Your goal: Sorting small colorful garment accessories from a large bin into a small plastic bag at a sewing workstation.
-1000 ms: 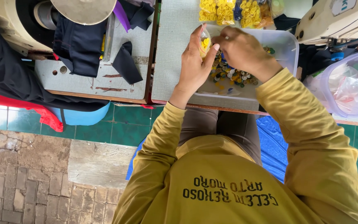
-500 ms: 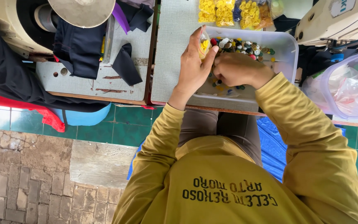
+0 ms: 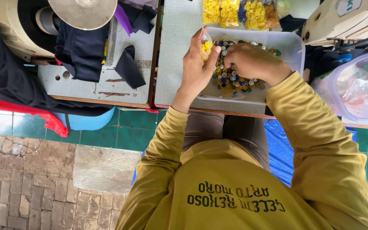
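Brimming tray (image 3: pixel 292 44), many-coloured buttons (image 3: pixel 231 79)

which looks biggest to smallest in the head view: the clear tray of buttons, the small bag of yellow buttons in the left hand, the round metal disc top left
1. clear tray
2. round metal disc, partly cut off by the frame
3. small bag of yellow buttons in the left hand

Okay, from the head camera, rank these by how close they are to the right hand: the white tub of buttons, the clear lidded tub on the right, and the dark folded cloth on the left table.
1. White tub of buttons: the right hand is inside it.
2. Clear lidded tub: off to the right, past the table edge.
3. Dark folded cloth: far left, on the other table, beyond the left hand.
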